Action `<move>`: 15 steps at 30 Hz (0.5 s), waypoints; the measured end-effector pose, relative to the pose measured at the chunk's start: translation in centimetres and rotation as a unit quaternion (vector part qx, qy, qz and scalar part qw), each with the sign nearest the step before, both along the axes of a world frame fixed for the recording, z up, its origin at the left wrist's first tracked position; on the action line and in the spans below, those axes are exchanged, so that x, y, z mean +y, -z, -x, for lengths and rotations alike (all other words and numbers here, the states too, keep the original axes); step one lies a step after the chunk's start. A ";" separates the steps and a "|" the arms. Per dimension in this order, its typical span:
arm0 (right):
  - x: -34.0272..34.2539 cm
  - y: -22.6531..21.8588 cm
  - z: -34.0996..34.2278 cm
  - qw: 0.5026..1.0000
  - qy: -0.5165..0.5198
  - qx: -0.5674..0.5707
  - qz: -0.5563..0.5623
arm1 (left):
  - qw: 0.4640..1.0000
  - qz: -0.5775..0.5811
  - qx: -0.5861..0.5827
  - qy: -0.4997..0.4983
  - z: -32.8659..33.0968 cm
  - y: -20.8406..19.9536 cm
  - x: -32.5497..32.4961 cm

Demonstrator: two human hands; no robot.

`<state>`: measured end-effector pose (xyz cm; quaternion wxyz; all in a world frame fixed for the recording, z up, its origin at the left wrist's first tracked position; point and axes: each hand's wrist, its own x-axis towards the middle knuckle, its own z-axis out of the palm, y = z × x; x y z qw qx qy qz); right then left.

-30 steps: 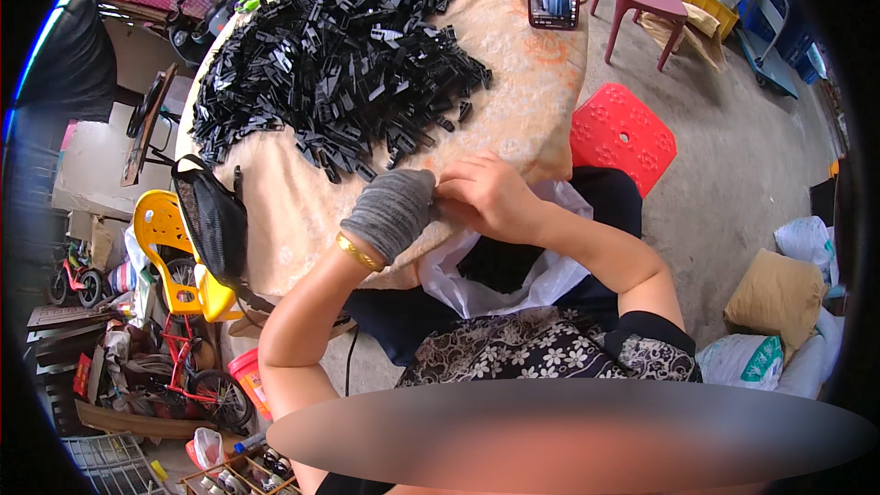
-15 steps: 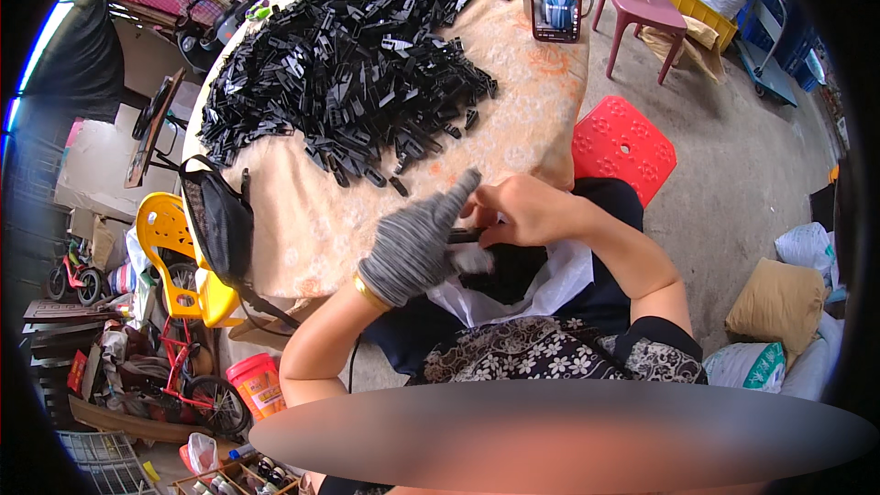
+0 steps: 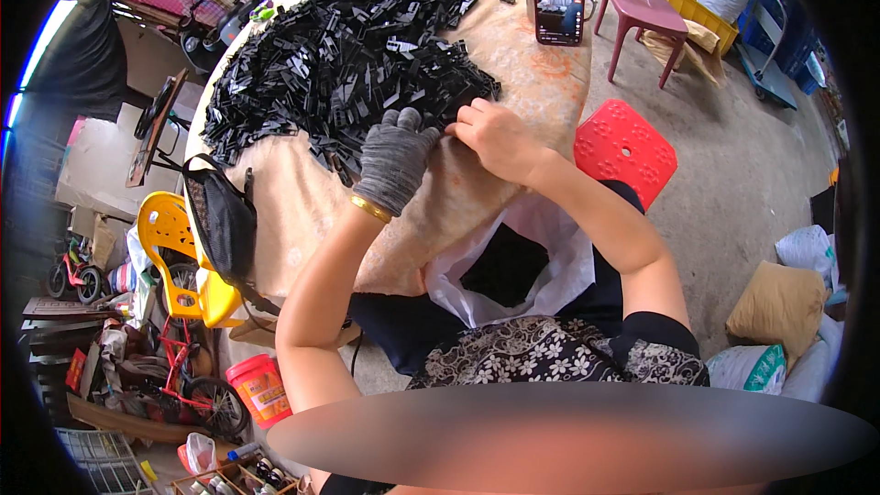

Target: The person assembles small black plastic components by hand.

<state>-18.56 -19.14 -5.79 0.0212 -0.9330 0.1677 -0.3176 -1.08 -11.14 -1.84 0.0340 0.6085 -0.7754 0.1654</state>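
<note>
The black pieces [image 3: 339,64] lie heaped on the desk [image 3: 298,215], the gloved left hand [image 3: 394,165] half-curled and the bare right hand [image 3: 500,142] loosely bunched at their edge, apparently picking, which calls for a fine pinch, though I can't tell whether either holds anything, beyond the open white bag [image 3: 573,261].

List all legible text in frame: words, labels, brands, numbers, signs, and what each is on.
No wording quoted; where print or markings show:
Phone: on-screen text, too small to read.
Red bucket: orange label with print, too small and blurred to read surely.
White sack with a green patch: markings too blurred to read.
Black plastic pieces: no legible marks.
</note>
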 end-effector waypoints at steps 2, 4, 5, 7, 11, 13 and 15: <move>0.6 -0.5 0.4 1.000 -0.012 -0.010 -0.017 | 0.999 0.023 -0.007 0.026 -0.5 0.2 0.1; 1.4 -0.7 0.8 0.999 -0.023 -0.019 -0.033 | 0.991 0.042 0.105 0.076 -1.1 0.2 0.2; 1.8 -0.6 0.9 0.998 -0.028 -0.023 -0.057 | 0.972 0.118 0.175 0.104 -1.3 0.4 -0.1; 2.2 -0.4 1.0 0.996 -0.034 -0.026 -0.081 | 0.933 0.114 0.327 0.098 -2.0 0.6 -1.1; 2.7 0.0 1.3 0.989 -0.043 -0.083 -0.117 | 0.745 0.041 0.664 0.052 -2.0 -0.6 -1.0; 3.1 -0.3 1.4 0.982 -0.052 -0.105 -0.147 | 0.624 -0.006 0.781 0.020 -1.9 -0.9 -0.7; 3.7 -0.8 1.3 0.962 -0.073 -0.152 -0.215 | 0.634 -0.046 0.772 -0.002 -2.4 -1.3 -0.1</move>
